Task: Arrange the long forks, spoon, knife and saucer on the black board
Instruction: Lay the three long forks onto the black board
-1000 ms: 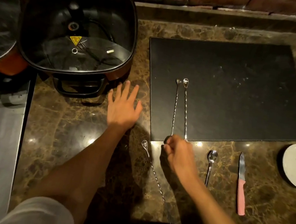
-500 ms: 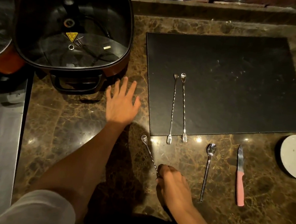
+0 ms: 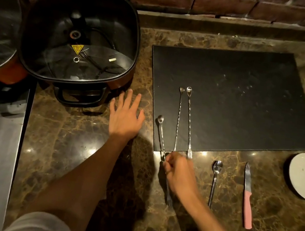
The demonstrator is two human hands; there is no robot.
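Third long fork point(image 3: 161, 136), since lifted boardward by right hand point(image 3: 178, 174), fingers pinching its shaft; left hand point(image 3: 125, 116) splayed flat, bracing.

Single head-worn wide-angle view, looking steeply down and forward at a marble counter point(image 3: 78, 144), brick wall point(image 3: 240, 4) behind, close range

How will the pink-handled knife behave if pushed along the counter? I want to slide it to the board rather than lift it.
The knife lies flat on the polished stone counter, so it would probably slide easily and may spin if pushed off-centre. It looks thin and stiff, so it is unlikely to bend or roll. Its blade could catch on the edge of the black board.
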